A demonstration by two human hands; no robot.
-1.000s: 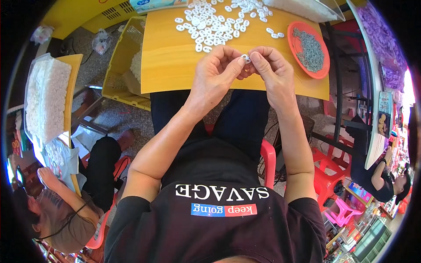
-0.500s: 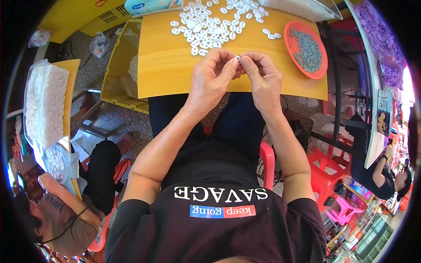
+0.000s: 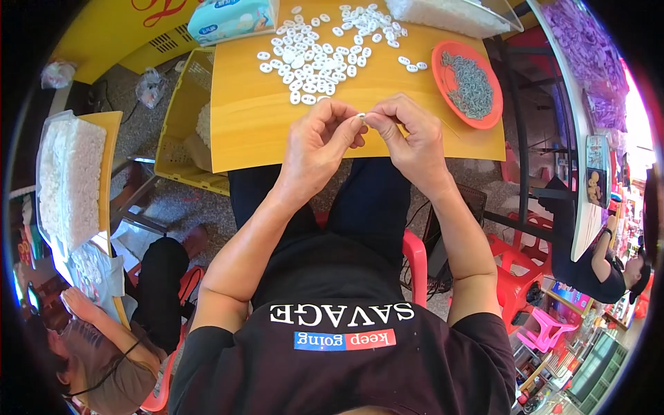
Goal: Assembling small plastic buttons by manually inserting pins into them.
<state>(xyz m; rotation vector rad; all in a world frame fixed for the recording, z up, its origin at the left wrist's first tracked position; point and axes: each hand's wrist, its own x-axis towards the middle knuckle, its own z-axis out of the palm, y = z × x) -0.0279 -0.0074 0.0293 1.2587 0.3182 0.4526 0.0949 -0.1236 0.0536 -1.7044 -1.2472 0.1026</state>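
Observation:
My left hand (image 3: 312, 149) and my right hand (image 3: 415, 142) meet over the near edge of the yellow tabletop (image 3: 256, 142). Both are closed, thumb against forefinger, pinching one tiny whitish piece (image 3: 362, 116) between them. Fingertips cover most of it, so its exact kind cannot be made out. Beyond my hands lies a loose spread of small white oval plastic pieces (image 3: 304, 69), each with dark marks like two holes. Several of these ovals (image 3: 412, 64) sit apart, to the right. A red-orange plate (image 3: 494, 116) at the right holds a heap of small grey metal pieces (image 3: 470, 86).
At the table's far left stands a blue tissue pack (image 3: 232, 19); a clear bin of white pieces (image 3: 449, 15) is at the far right. A yellow crate (image 3: 181, 131) stands beside the left edge. Other people sit at left (image 3: 104, 353) and right (image 3: 602, 277), near red stools (image 3: 512, 266).
The whole view has shifted slightly, with the table lower in the picture. My hands sit a little nearer to me, still pinching the tiny piece.

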